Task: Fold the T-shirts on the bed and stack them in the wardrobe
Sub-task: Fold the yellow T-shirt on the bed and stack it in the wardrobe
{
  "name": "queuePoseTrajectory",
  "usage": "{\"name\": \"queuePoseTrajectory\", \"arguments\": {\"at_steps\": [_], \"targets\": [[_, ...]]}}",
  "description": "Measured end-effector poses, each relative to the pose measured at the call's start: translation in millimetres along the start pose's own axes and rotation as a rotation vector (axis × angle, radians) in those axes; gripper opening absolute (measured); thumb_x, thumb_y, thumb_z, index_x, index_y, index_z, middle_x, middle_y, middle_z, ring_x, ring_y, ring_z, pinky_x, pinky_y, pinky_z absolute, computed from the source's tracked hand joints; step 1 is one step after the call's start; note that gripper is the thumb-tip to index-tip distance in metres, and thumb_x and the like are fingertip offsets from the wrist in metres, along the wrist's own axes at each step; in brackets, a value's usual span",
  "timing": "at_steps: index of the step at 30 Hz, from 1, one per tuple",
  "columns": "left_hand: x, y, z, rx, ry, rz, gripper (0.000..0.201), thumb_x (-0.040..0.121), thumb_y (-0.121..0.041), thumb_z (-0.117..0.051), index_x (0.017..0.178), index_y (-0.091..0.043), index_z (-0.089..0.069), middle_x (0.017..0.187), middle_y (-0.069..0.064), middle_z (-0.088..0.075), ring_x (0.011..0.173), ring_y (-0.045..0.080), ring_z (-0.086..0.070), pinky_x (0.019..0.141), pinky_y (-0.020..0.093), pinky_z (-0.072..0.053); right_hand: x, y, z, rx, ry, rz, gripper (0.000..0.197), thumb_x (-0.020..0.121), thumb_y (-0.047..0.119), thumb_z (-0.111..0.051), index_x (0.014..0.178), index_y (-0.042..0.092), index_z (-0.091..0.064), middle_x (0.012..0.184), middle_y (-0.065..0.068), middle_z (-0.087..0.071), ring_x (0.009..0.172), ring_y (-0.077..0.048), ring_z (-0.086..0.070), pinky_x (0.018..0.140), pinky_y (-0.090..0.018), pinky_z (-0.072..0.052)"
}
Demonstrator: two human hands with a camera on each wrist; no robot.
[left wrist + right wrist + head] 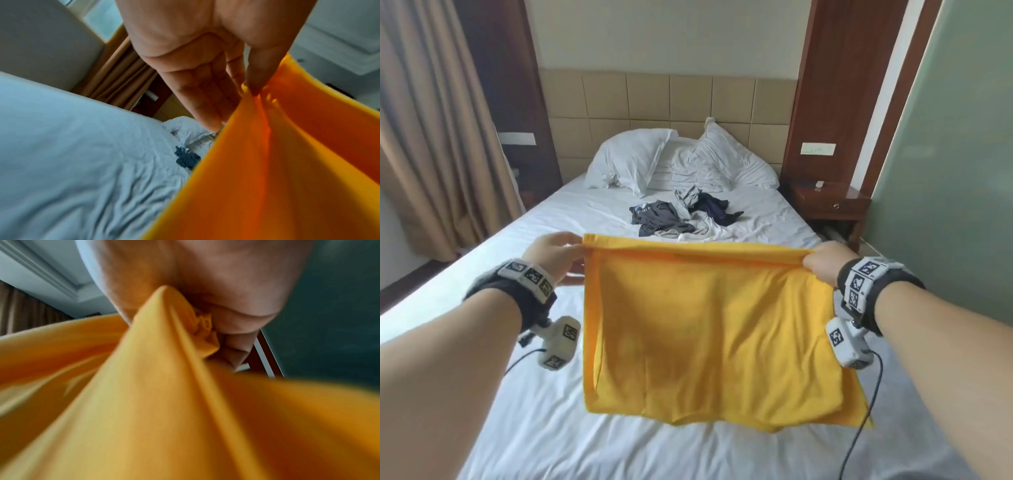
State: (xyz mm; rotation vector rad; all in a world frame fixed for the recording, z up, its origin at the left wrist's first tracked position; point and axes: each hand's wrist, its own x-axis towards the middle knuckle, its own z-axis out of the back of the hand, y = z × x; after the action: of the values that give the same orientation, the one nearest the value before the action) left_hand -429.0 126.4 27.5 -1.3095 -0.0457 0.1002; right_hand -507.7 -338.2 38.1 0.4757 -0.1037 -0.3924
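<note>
A yellow T-shirt (709,329) hangs folded over itself above the white bed (482,274), stretched between both hands. My left hand (560,251) pinches its top left corner; in the left wrist view the thumb and fingers (207,100) nip the orange-yellow cloth (277,162). My right hand (823,262) grips the top right corner, with bunched cloth (164,386) inside the curled fingers (236,324). A heap of dark, grey and white T-shirts (678,216) lies farther up the bed, below the pillows.
Two white pillows (678,157) lean on the padded headboard (671,99). A wooden nightstand (828,202) stands to the right of the bed, beige curtains (424,130) hang at left, and a green glass panel (955,154) is at right. Cables dangle from both wrist cameras.
</note>
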Motion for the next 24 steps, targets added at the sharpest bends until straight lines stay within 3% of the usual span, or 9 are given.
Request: {"name": "queuePoseTrajectory", "arguments": {"at_steps": [5,7,10,11,14,16,18,21,24], "targets": [[20.1,94.8,-57.6,-0.041,0.041,0.309,0.017,0.091,0.007,-0.055,0.096,-0.005,-0.065,0.09,0.021,-0.069,0.074,0.033,-0.07,0.072,0.044,-0.061,24.8,-44.9,-84.6,-0.088,0.194,-0.11,0.02,0.076,0.024,-0.057,0.063,0.008,-0.06,0.063,-0.009,-0.065,0.061,-0.028,-0.063,0.056,-0.029,-0.047],[33.0,118.8,-76.1,-0.02,0.036,0.409,0.02,0.09,0.01,-0.054,0.1,-0.003,-0.065,0.089,0.02,-0.068,0.075,0.033,-0.069,0.071,0.044,-0.061,36.1,-57.9,-109.5,-0.105,0.207,-0.157,0.027,0.077,0.033,-0.056,0.072,0.008,-0.064,0.077,-0.012,-0.069,0.072,-0.029,-0.066,0.065,-0.033,-0.054],[53.3,140.0,-95.1,0.011,0.013,0.499,0.02,0.09,0.01,-0.052,0.098,-0.004,-0.065,0.082,0.016,-0.067,0.073,0.031,-0.067,0.068,0.04,-0.058,59.1,-71.4,-134.8,-0.134,0.197,-0.196,0.031,0.094,0.034,-0.054,0.095,0.005,-0.066,0.103,-0.017,-0.068,0.095,-0.033,-0.064,0.078,-0.035,-0.048],[59.3,145.1,-100.0,0.016,0.019,0.51,0.017,0.092,0.007,-0.053,0.098,-0.004,-0.065,0.084,0.016,-0.069,0.073,0.03,-0.068,0.07,0.04,-0.058,67.3,-75.2,-141.8,-0.133,0.191,-0.21,0.033,0.097,0.035,-0.054,0.1,0.005,-0.066,0.109,-0.018,-0.066,0.101,-0.034,-0.063,0.081,-0.035,-0.047],[79.5,161.4,-106.9,0.043,0.052,0.523,0.011,0.096,-0.011,-0.061,0.106,-0.008,-0.067,0.097,0.014,-0.075,0.082,0.032,-0.071,0.074,0.041,-0.06,88.8,-82.1,-160.2,-0.124,0.186,-0.248,0.033,0.096,0.037,-0.054,0.088,0.007,-0.063,0.111,-0.02,-0.067,0.098,-0.036,-0.062,0.076,-0.034,-0.043],[89.2,169.4,-106.3,0.092,0.107,0.507,0.021,0.092,-0.027,-0.072,0.11,-0.016,-0.07,0.104,0.013,-0.075,0.093,0.033,-0.073,0.082,0.046,-0.061,96.8,-84.5,-168.6,-0.095,0.181,-0.286,0.034,0.096,0.036,-0.055,0.106,0.005,-0.066,0.119,-0.021,-0.065,0.103,-0.036,-0.061,0.08,-0.035,-0.043],[98.2,179.7,-107.9,0.216,0.183,0.489,0.038,0.078,-0.04,-0.085,0.112,-0.029,-0.071,0.107,0.011,-0.074,0.097,0.035,-0.073,0.088,0.05,-0.061,103.9,-88.7,-181.0,-0.065,0.197,-0.328,0.042,0.096,0.038,-0.056,0.117,0.002,-0.065,0.124,-0.021,-0.064,0.098,-0.034,-0.058,0.08,-0.034,-0.041],[97.7,182.7,-114.0,0.393,0.236,0.45,0.059,0.07,-0.043,-0.091,0.122,-0.045,-0.063,0.117,0.001,-0.064,0.097,0.031,-0.071,0.084,0.045,-0.061,107.4,-97.2,-193.6,0.045,0.23,-0.378,0.057,0.091,0.048,-0.065,0.127,0.004,-0.063,0.125,-0.017,-0.065,0.1,-0.032,-0.06,0.08,-0.031,-0.04],[100.4,181.8,-118.8,0.48,0.193,0.371,0.046,0.078,-0.043,-0.086,0.119,-0.038,-0.067,0.121,-0.001,-0.062,0.101,0.029,-0.067,0.089,0.045,-0.059,110.9,-107.2,-198.0,0.135,0.227,-0.419,0.062,0.086,0.047,-0.074,0.131,0.007,-0.063,0.122,-0.014,-0.068,0.105,-0.031,-0.065,0.084,-0.031,-0.047]]}}
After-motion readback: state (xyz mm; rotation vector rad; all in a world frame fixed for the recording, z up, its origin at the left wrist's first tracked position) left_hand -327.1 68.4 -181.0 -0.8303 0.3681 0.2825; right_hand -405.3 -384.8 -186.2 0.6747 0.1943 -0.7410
